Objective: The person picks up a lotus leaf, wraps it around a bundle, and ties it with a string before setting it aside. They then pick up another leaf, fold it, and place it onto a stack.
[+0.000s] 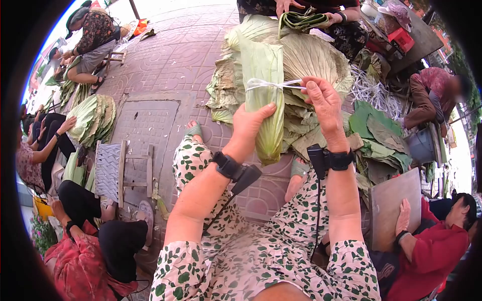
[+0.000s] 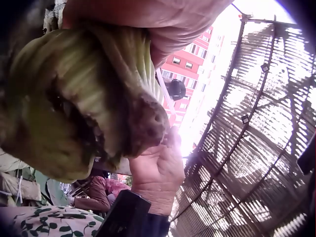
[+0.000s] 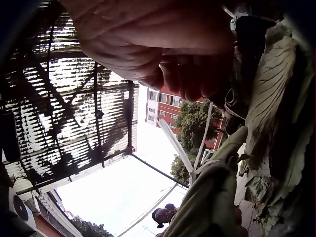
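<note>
A long folded bundle of pale green dried leaves [image 1: 265,60] stands nearly upright in front of me. My left hand [image 1: 248,123] grips its lower half, thumb across the front. Around the middle of the bundle runs a white plastic string [image 1: 263,84]. To the right of it, my right hand [image 1: 324,103] pinches the string between thumb and fingers, drawn out sideways. The left wrist view shows the crumpled stem end of the bundle [image 2: 64,113] close up. In the right wrist view, the string [image 3: 177,148] stretches from the bundle toward the curled fingers [image 3: 190,89].
Behind the bundle lies a big pile of dried leaves [image 1: 319,55]. Loose white strings [image 1: 376,93] and greener leaves [image 1: 371,125] lie to the right. A woven stool [image 1: 109,173] stands left. Several people sit around; one opposite holds folded leaves [image 1: 304,20].
</note>
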`<state>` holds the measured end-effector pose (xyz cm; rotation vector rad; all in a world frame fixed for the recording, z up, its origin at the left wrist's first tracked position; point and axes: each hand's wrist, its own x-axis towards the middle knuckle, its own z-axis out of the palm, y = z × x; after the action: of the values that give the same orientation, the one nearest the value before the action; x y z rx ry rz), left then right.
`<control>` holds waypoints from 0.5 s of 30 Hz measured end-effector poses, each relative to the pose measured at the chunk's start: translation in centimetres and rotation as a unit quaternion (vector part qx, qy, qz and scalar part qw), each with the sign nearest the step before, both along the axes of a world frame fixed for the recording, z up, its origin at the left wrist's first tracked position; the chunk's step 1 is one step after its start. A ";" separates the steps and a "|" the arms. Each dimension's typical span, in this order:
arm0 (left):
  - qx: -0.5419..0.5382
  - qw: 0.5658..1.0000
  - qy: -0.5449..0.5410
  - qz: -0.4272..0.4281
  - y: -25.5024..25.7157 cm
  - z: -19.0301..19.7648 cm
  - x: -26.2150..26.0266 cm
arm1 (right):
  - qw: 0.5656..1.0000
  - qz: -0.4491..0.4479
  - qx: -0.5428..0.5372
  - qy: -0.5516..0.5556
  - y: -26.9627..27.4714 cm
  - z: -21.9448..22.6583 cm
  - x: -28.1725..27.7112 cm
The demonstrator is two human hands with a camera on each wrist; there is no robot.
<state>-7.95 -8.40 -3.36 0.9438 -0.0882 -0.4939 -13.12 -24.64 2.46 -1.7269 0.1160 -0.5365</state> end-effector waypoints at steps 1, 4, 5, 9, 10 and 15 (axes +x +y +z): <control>0.018 1.000 -0.015 0.009 -0.1 0.0 -0.1 | 1.000 0.017 -0.018 -0.012 0.1 -0.4 0.2; 0.028 0.999 -0.046 0.005 -0.2 0.1 -0.2 | 0.995 0.027 -0.092 0.035 0.0 -0.7 0.2; 0.029 0.999 -0.046 0.004 -0.3 0.1 -0.2 | 0.993 0.026 -0.108 0.040 0.0 -0.8 0.2; 0.027 0.999 -0.031 0.002 -0.5 0.1 -0.3 | 0.972 0.004 -0.226 0.059 -0.2 -1.2 0.4; 0.025 0.999 -0.022 0.000 -0.5 0.1 -0.2 | 0.977 0.009 -0.207 0.044 -0.3 -1.3 0.5; -0.021 0.999 0.043 -0.019 -0.4 0.2 0.0 | 0.997 0.057 -0.003 0.049 -0.1 -0.3 0.1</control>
<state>-8.00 -8.84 -3.13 0.8795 -0.0382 -0.5654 -13.04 -24.74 2.13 -1.7549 0.0845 -0.3700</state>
